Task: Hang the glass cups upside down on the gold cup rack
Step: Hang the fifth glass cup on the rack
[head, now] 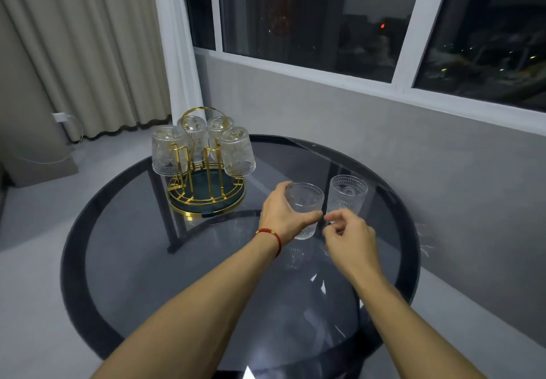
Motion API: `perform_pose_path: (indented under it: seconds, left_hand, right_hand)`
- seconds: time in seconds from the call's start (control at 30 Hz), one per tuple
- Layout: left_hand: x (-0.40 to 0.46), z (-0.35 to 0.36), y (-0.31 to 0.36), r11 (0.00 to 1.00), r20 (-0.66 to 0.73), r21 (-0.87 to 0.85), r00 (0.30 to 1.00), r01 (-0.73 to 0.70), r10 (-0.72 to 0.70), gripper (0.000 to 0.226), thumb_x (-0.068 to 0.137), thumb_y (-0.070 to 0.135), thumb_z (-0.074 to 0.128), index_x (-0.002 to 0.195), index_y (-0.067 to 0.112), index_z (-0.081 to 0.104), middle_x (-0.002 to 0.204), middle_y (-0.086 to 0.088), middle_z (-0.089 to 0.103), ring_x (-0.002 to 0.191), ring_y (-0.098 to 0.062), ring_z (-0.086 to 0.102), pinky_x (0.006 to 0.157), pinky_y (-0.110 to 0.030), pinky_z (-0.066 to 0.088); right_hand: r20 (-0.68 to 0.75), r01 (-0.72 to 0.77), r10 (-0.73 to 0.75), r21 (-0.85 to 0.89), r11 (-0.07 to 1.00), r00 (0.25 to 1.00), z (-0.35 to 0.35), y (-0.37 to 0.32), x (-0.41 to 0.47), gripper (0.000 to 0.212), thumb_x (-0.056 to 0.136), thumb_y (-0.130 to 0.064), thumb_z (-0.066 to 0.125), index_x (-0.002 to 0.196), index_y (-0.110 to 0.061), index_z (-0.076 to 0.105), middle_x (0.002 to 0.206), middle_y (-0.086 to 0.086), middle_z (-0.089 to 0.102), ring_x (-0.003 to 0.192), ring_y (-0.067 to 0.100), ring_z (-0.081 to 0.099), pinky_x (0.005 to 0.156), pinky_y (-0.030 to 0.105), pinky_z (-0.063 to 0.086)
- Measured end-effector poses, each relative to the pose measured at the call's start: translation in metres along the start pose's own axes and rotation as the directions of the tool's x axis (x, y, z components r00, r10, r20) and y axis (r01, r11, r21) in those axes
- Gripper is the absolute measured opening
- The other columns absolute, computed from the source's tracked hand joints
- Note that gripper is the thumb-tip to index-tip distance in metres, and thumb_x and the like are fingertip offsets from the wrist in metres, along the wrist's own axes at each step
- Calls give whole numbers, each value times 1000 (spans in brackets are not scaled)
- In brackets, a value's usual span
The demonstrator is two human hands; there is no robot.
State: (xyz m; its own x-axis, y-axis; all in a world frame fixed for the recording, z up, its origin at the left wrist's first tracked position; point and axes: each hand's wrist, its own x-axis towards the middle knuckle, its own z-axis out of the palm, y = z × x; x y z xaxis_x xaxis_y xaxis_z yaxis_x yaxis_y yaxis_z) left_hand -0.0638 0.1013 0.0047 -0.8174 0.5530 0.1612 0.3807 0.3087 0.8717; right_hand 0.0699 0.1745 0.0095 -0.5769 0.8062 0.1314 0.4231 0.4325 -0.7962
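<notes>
The gold cup rack (206, 198) stands on the far left part of a round smoked-glass table (133, 245). Several embossed glass cups (236, 152) hang upside down on its prongs. My left hand (283, 216), with a red cord at the wrist, is wrapped around an upright glass cup (305, 201) right of the rack. A second upright glass cup (348, 195) stands just to its right. My right hand (348, 239) hovers in front of that second cup with its fingers curled and pinched near the first cup's side, holding nothing that I can see.
The table's dark rim (74, 275) circles the glass top, and dark legs show through it. A grey wall and a dark window (325, 18) rise behind the table. Curtains (88, 53) hang at the left.
</notes>
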Motion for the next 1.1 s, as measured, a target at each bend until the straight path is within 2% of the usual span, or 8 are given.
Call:
perform_pose_path:
  seconds: [0.17,0.33,0.57,0.7,0.77,0.83,0.93,1.1]
  left_hand:
    - [-32,-41,-18,1000,22,-27,1000,-12,12,95,48,59,91,130,24,57,120,7,67,110,-9,63,90,-23,53]
    - [-41,-80,-23,981,-83,-179,992,79,-95,85,51,59,93,122,27,59,110,16,65,99,5,60,80,-15,48]
    - [-44,-111,-26,845,7,-503,979,180,-204,88,48,58,89,124,21,63,117,2,70,109,-11,67,103,-42,53]
    - [-35,-138,-44,812,50,-550,978,196,-202,52,79,63,67,115,26,68,119,4,72,111,-11,67,100,-36,52]
    - [-28,-149,-60,896,-32,-410,978,174,-205,35,97,47,54,123,26,65,129,2,65,122,-17,60,105,-38,47]
    - [-24,-156,-86,996,-95,40,993,76,-72,43,98,33,57,140,24,57,148,-2,53,137,-21,47,113,-40,40]
    - [-27,-146,-116,827,81,556,996,-83,45,74,95,38,60,160,27,26,170,-7,15,156,-26,14,125,-49,19]
    - [-31,-129,-130,705,78,702,995,-103,67,78,100,59,37,162,29,2,172,-5,-9,157,-25,-3,125,-53,4]
  right_hand:
    - [143,75,-72,-14,997,987,16,2,-1,27,97,-18,55,119,-29,66,98,-10,74,91,15,71,84,44,60]
    - [247,-52,-10,246,968,969,41,-13,-4,23,104,-35,51,115,-25,68,103,5,78,85,30,78,86,55,62]
    - [595,-566,52,730,384,802,65,-61,-20,41,107,-37,51,126,-5,70,121,25,77,103,42,72,88,51,61]
    - [515,-496,60,778,387,855,76,-75,-22,37,108,-30,53,129,-3,67,125,21,76,110,33,74,83,44,61]
    - [432,-426,95,786,448,897,81,-76,-23,35,107,-27,56,132,-2,61,130,20,73,118,36,71,81,44,62]
    - [344,-334,75,797,503,936,86,-81,-24,33,105,-24,60,131,-5,59,136,19,68,124,38,68,83,46,63]
    - [187,-99,-69,757,646,980,87,-98,-26,41,100,-30,68,139,-21,57,137,8,65,126,27,66,94,45,60]
    - [-26,310,-337,467,828,941,81,-154,-17,59,93,-45,73,144,-27,51,138,-10,63,125,6,61,107,39,53]
